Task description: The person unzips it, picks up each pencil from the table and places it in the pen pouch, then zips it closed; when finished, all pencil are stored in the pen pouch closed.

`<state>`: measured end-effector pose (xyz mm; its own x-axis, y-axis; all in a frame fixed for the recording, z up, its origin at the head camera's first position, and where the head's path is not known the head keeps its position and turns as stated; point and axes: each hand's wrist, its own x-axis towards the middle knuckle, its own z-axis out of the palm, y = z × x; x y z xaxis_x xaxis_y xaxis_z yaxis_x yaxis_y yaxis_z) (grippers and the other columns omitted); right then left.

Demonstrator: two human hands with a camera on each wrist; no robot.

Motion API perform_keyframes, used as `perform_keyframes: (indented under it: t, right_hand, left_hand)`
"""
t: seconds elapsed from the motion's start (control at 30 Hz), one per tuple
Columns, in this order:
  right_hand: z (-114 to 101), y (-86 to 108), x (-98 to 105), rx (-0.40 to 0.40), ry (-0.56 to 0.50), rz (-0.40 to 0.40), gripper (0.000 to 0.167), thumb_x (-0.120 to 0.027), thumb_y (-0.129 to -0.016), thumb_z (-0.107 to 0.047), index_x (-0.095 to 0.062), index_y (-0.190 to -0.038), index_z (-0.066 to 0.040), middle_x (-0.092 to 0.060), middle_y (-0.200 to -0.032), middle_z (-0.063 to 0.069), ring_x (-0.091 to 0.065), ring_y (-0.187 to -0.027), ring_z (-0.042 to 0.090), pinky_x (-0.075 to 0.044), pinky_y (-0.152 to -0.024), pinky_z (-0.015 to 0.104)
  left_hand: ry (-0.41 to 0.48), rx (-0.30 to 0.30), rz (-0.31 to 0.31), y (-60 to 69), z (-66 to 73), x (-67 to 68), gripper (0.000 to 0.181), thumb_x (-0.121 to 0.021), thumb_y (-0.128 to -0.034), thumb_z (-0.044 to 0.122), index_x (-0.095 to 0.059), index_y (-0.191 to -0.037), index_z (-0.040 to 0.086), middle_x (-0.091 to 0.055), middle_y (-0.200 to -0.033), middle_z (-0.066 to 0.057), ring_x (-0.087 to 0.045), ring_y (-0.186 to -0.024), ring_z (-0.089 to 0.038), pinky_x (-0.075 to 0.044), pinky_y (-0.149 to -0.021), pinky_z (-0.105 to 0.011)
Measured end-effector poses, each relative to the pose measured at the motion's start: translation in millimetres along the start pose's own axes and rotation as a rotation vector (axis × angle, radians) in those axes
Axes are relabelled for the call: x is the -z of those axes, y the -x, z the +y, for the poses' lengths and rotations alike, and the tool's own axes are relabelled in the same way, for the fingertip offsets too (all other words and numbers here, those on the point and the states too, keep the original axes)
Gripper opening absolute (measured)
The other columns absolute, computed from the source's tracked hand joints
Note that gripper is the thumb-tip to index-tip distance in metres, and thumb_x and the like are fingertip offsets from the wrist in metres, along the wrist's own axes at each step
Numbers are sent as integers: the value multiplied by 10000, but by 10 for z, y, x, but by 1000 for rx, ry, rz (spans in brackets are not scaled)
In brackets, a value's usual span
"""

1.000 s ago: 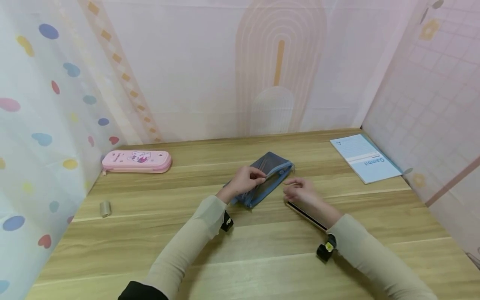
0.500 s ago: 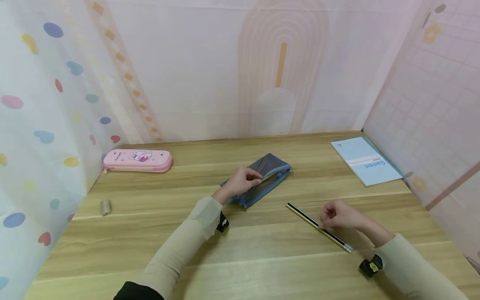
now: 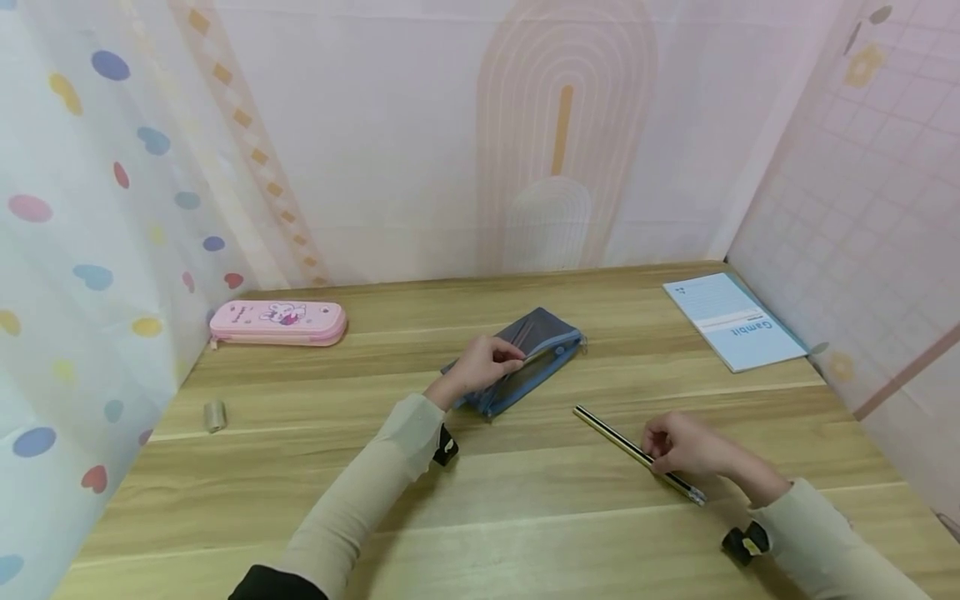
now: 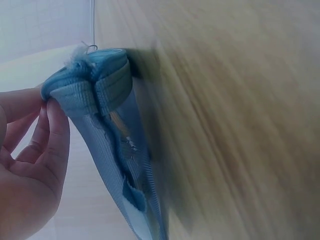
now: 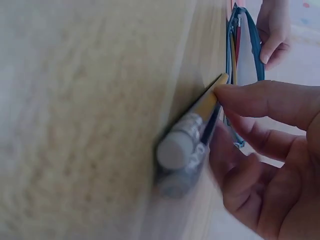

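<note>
My left hand (image 3: pixel 480 365) pinches the upper edge of a blue-grey mesh zip pouch (image 3: pixel 542 327), its mouth parted. Inside the pouch, a red pencil (image 5: pixel 238 47) and a yellow one show in the right wrist view. A black-and-gold striped pencil (image 3: pixel 611 435) lies slantwise on the table, its eraser end toward the near right; the right wrist view hints at two side by side. Near that end, the thumb and fingers of my right hand (image 3: pixel 690 446) pinch it. The left wrist view shows the pouch's blue zip end (image 4: pixel 95 82) beside the fingertips.
A pink pencil case (image 3: pixel 277 323) with a rabbit print sits at the back left. Before it stands a small greyish cylinder (image 3: pixel 214 416). A light blue notebook (image 3: pixel 735 321) marked Gambit lies at the back right. Patterned curtains border the wooden table (image 3: pixel 480 533).
My right hand has left the pouch's side, moved right and toward me, and come down onto the striped pencil near its eraser end. The left hand keeps its hold on the pouch.
</note>
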<state>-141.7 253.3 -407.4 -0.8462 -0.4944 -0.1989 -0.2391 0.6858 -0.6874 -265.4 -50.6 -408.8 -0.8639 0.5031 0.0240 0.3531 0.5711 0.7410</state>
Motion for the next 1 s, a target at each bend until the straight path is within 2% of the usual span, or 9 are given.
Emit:
perform_keyframes:
  t: [0.33, 0.63, 0.77, 0.87, 1.0]
  right_hand:
    - [37, -11, -32, 8, -24, 19, 166, -667, -640, 20, -554, -750, -31, -502, -655, -5, -450, -592, 41, -397, -524, 192]
    - [20, -22, -40, 22, -25, 16, 173, -647, -664, 55, -543, -773, -31, -506, -691, 26, -455, -628, 67, -407, -538, 202]
    - [17, -54, -42, 54, -14, 52, 185, -611, -676, 79, -535, -798, -38, -485, -683, 9, -454, -631, 73, -398, -526, 201]
    - [6, -115, -47, 84, -24, 96, 203, -592, -689, 83, -553, -855, -29, -486, -673, -2, -472, -633, 70, -410, -528, 202]
    - [-61, -223, -44, 85, -64, 126, 311, -616, -727, 20, -577, -1034, -10, -544, -698, 14, -498, -634, 72, -429, -543, 216]
  left_hand:
    - [10, -8, -7, -10, -21, -6, 197, -588, -852, 163, -679, -986, 52, -646, -850, -59, -505, -660, -115, -430, -574, -204]
    - [12, -16, 2, 18, -56, -7, 194, -589, -851, 163, -682, -983, 54, -648, -843, -58, -502, -641, -110, -427, -560, -203]
    - [2, -33, 15, 29, -60, -6, 189, -592, -849, 156, -683, -972, 46, -650, -830, -61, -496, -630, -104, -420, -554, -197]
    - [-7, -37, 18, 36, -56, -2, 189, -591, -849, 153, -683, -971, 41, -649, -827, -64, -494, -628, -97, -418, -553, -193]
    - [-10, -27, 18, 43, -44, 7, 192, -591, -850, 158, -684, -975, 46, -644, -829, -61, -487, -630, -102, -413, -550, -195]
